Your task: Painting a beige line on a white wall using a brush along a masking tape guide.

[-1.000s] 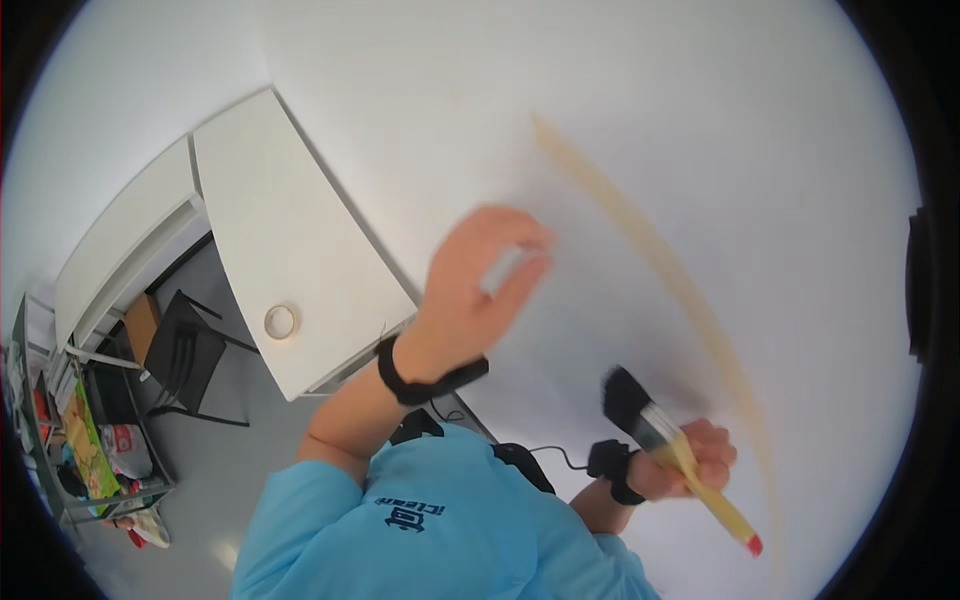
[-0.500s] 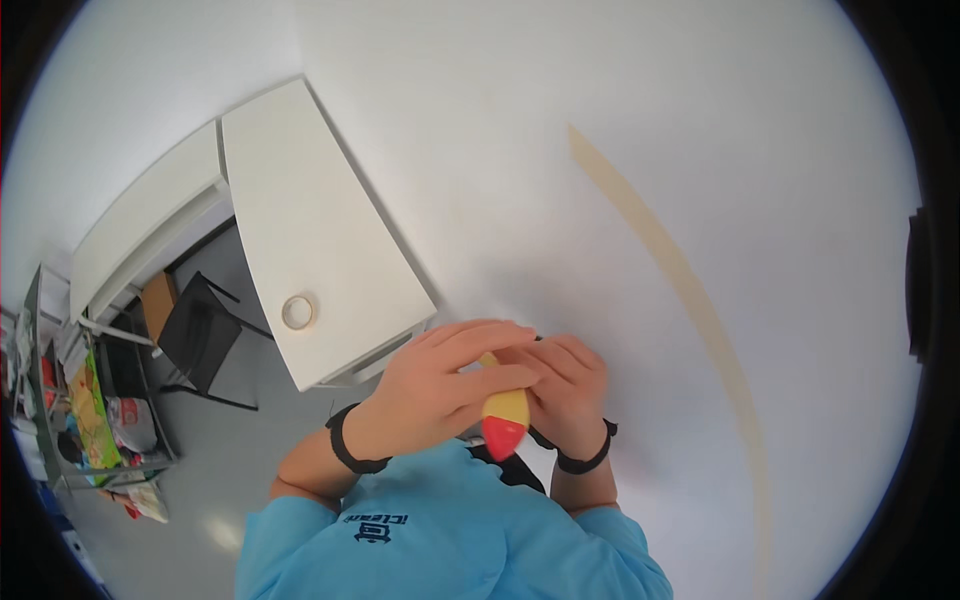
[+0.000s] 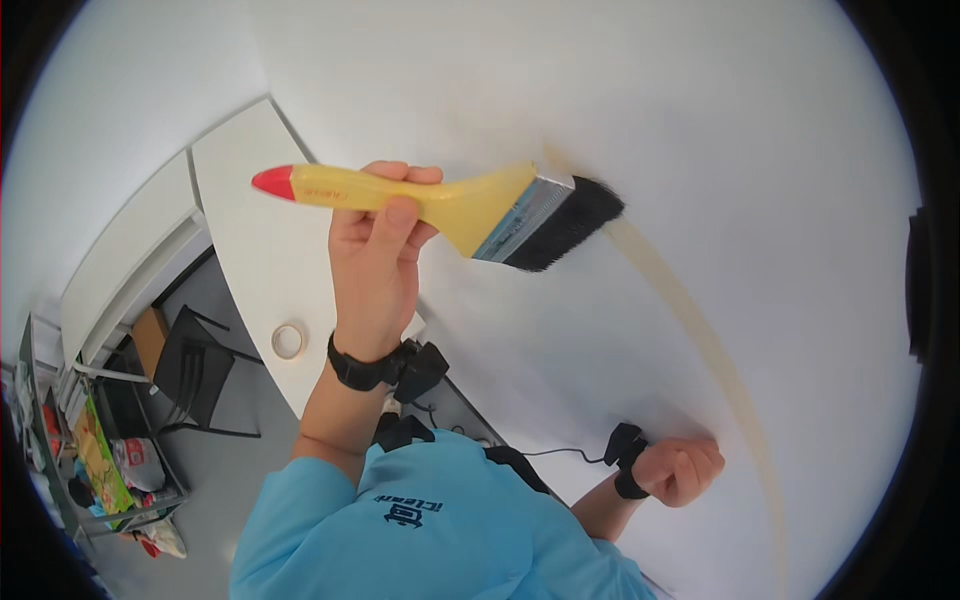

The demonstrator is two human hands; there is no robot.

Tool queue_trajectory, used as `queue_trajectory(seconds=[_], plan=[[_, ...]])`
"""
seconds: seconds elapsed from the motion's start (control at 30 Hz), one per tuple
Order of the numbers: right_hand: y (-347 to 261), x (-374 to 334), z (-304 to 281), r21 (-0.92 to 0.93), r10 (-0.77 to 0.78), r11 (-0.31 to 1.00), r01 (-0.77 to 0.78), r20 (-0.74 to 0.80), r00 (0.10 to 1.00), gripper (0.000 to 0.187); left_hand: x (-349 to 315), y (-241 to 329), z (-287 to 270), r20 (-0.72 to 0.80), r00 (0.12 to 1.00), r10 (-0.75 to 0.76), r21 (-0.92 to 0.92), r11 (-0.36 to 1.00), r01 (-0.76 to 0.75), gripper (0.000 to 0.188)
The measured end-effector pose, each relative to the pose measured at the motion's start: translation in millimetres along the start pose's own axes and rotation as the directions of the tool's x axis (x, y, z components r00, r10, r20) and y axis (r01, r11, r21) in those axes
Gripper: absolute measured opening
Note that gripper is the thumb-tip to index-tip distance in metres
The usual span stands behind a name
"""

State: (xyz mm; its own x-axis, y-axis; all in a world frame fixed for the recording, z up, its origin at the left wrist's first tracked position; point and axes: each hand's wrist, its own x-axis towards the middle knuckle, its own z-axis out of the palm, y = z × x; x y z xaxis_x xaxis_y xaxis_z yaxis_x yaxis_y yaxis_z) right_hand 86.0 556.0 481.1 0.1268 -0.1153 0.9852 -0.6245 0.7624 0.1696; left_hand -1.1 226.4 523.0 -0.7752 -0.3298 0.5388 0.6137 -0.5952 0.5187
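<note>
My left hand (image 3: 375, 270) is closed round the yellow handle of a wide paintbrush (image 3: 480, 208), raised in front of the white wall (image 3: 520, 380). The handle's red tip points left, while the metal band and black bristles point right. Its bristles overlap the upper end of a beige masking tape strip (image 3: 690, 305) in this view; whether they touch the wall I cannot tell. Lower right, my right hand (image 3: 682, 470) is curled into a loose fist against or close to the wall, with nothing visible in it. Both wrists wear black straps with small black devices.
On the left, a white tabletop (image 3: 250, 230) carries a roll of tape (image 3: 275, 343). Beyond it stand a black chair (image 3: 195, 365) and a metal shelf (image 3: 165, 495) with bags and mixed goods. A thin black cable (image 3: 560, 452) runs to the right wrist.
My hands, together before at the brush, have parted. The left has lifted the brush up and turned it sideways; the right has moved down and right to the wall.
</note>
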Motion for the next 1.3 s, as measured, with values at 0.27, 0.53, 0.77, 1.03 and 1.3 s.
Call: queue_trajectory(seconds=[0.27,0.53,0.77,1.03,1.3], plan=[[-1,2,-1,0.026,0.008,1.0,-0.008,-0.002,1.0,0.005,21,-7,-20,-0.12,0.991,0.05,-0.006,0.999,-0.052,0.026],[1,4,0,0.03,-0.057,0.998,0.057,0.011,0.998,0.006,6,1,-27,-0.265,0.943,0.2,0.218,0.965,-0.143,0.026],[2,5,1,0.059,-0.051,0.997,0.047,0.065,0.997,0.007,-28,14,-5,-0.093,0.978,0.186,0.05,0.982,-0.182,0.026],[-2,4,-1,0.101,0.104,0.989,-0.112,0.079,0.991,0.006,-49,-30,43,0.251,0.965,-0.074,-0.146,0.983,0.113,0.03],[2,-3,-3,0.09,-0.016,0.996,0.003,0.149,0.989,0.007,-12,-36,7,-0.001,0.993,-0.121,-0.181,0.976,0.119,0.025]])
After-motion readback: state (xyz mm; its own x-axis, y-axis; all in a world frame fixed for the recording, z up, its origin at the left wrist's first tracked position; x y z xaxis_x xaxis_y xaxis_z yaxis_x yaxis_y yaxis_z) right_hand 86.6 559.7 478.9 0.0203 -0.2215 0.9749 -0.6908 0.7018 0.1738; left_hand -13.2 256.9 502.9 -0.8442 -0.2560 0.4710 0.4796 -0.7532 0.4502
